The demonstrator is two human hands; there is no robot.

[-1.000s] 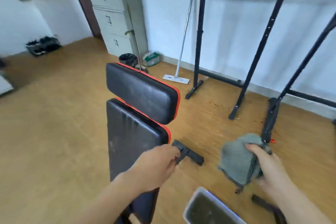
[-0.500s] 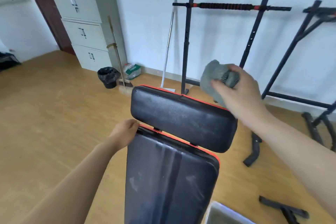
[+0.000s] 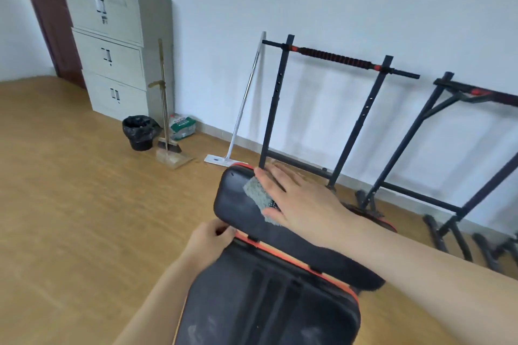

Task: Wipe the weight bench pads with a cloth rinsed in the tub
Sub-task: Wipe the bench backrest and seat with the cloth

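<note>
The weight bench has two black pads with orange trim: an upper head pad (image 3: 238,204) and a long back pad (image 3: 266,305) below it, dusty with pale smears. My right hand (image 3: 300,202) lies flat on the head pad, pressing a grey cloth (image 3: 258,194) against it; most of the cloth is hidden under my palm. My left hand (image 3: 210,238) grips the left lower edge of the head pad, near the gap between the pads. The tub is out of view.
Black pull-up stands (image 3: 361,112) line the white wall behind the bench, their feet on the floor at right. A flat mop (image 3: 238,120), broom with dustpan (image 3: 165,120), black bin (image 3: 138,133) and grey cabinet (image 3: 112,50) stand at the back left. Wooden floor spreads left.
My right hand came down from the air and pressed the cloth flat onto the head pad. My left hand stayed at the pad's left edge. The view swung up; the tub left the frame.
</note>
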